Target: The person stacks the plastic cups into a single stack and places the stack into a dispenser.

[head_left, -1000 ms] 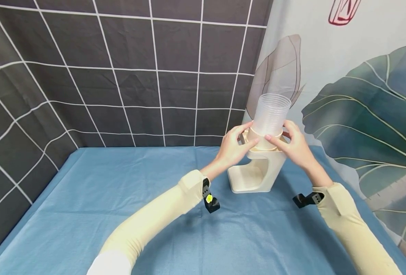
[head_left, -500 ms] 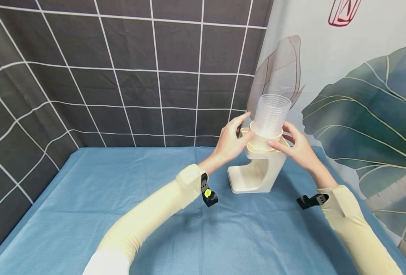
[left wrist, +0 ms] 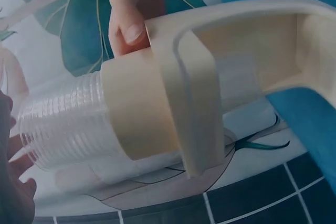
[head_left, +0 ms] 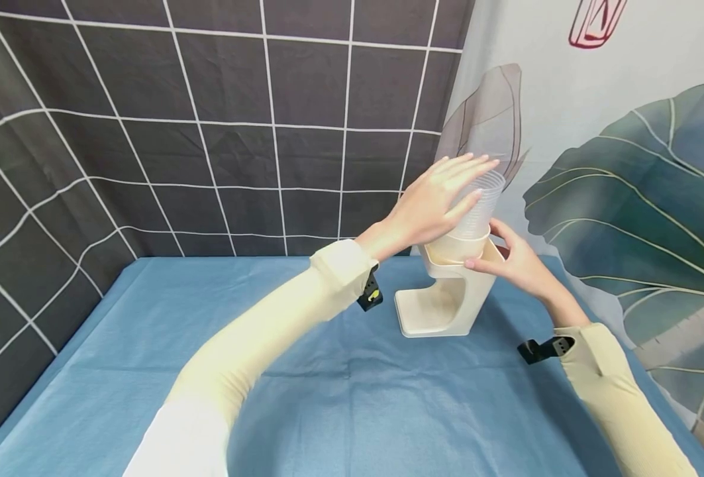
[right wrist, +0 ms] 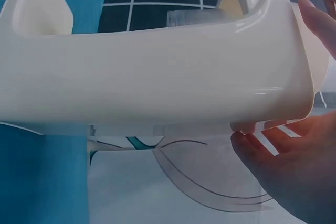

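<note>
A cream cup dispenser [head_left: 473, 295] stands upright on the table, with a round collar [head_left: 454, 248] on top. Out of this collar rises a stack of clear plastic cups [head_left: 484, 213]. My left hand [head_left: 426, 204] lies over the stack's top with fingers extended; whether the palm presses on it is unclear. In the left wrist view, the fingers [left wrist: 21, 166] are beside the cup rims. My right hand [head_left: 521, 262] grips the dispenser's top at its right side, thumb in front and fingers behind. Through the dispenser's opening, the right wrist view shows a clear cup end [right wrist: 191, 17] below the collar.
Blue cloth [head_left: 238, 331] covers the table. A dark sheet with white grid lines [head_left: 220, 152] hangs behind, close to the table's back edge. On the right hangs a white curtain with leaf prints [head_left: 644, 199]. Each wrist carries a black camera [head_left: 542, 349].
My left hand has left the collar's side and risen onto the top of the cup stack, its fingers now straight. The right hand stays at the dispenser, shifted only slightly.
</note>
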Demonstrator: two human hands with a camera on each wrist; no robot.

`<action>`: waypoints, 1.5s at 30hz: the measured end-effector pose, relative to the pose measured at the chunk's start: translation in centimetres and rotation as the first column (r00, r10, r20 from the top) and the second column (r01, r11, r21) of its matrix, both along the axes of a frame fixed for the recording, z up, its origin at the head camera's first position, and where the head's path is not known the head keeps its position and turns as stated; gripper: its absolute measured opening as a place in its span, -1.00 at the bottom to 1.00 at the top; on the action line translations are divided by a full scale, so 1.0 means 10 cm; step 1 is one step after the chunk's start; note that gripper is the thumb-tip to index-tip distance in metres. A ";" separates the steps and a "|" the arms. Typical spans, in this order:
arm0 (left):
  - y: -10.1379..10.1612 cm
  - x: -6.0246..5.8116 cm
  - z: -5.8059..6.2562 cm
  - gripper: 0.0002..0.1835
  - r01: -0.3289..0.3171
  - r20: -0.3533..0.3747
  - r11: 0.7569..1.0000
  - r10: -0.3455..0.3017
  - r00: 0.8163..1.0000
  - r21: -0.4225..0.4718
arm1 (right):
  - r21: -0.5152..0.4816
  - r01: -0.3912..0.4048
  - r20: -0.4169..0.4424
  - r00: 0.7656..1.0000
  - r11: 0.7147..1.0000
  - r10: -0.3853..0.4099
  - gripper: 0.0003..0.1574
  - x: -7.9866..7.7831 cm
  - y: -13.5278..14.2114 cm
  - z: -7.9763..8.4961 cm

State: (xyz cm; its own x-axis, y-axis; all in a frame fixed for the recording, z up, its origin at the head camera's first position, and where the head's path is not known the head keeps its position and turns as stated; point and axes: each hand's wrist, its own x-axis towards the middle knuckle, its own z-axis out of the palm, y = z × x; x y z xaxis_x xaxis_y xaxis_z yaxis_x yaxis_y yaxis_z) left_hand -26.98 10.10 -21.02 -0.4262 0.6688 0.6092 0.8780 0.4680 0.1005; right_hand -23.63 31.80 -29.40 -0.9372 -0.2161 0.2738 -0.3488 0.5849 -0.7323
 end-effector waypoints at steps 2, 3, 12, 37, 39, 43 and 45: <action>0.03 0.00 0.03 -0.52 0.003 0.006 0.999 -0.002 1.000 -0.052 | 0.007 -0.012 0.006 1.000 1.000 0.012 0.01 0.00 0.00 -0.01; 0.04 0.00 0.03 -0.52 0.001 0.015 0.998 0.000 1.000 -0.070 | 0.013 -0.018 0.008 1.000 1.000 0.018 0.02 0.00 0.00 -0.02; 0.08 0.00 -0.02 -0.56 0.001 -0.009 0.996 -0.002 1.000 -0.094 | 0.053 -0.037 0.027 0.999 0.998 0.035 0.02 -0.02 0.01 -0.04; 0.07 -0.01 -0.23 -0.58 0.031 -0.083 0.992 -0.042 0.996 -0.124 | 0.045 0.012 0.042 0.999 0.999 -0.014 0.08 -0.05 0.01 -0.06; 0.07 -0.02 -0.27 -0.58 0.031 -0.081 0.991 -0.042 0.996 -0.128 | 0.046 0.006 0.051 0.999 0.999 -0.008 0.10 -0.05 0.01 -0.06; 0.07 -0.01 -0.32 -0.57 0.030 -0.080 0.994 -0.039 0.996 -0.109 | 0.069 0.006 0.050 0.999 0.998 -0.009 0.10 -0.04 0.01 -0.06; 0.08 -0.01 -0.32 -0.57 0.025 -0.082 0.994 -0.034 0.996 -0.108 | 0.087 0.008 0.039 0.999 0.996 -0.011 0.08 -0.03 0.02 -0.06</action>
State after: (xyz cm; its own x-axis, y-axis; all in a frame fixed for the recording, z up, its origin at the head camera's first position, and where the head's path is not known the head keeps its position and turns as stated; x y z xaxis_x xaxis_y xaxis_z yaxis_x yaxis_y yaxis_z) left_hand -27.10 10.89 -24.24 -0.3565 0.7430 0.5664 0.8946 0.4463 -0.0223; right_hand -23.98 31.99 -30.03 -0.9489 -0.2285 0.2176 -0.3151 0.6498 -0.6917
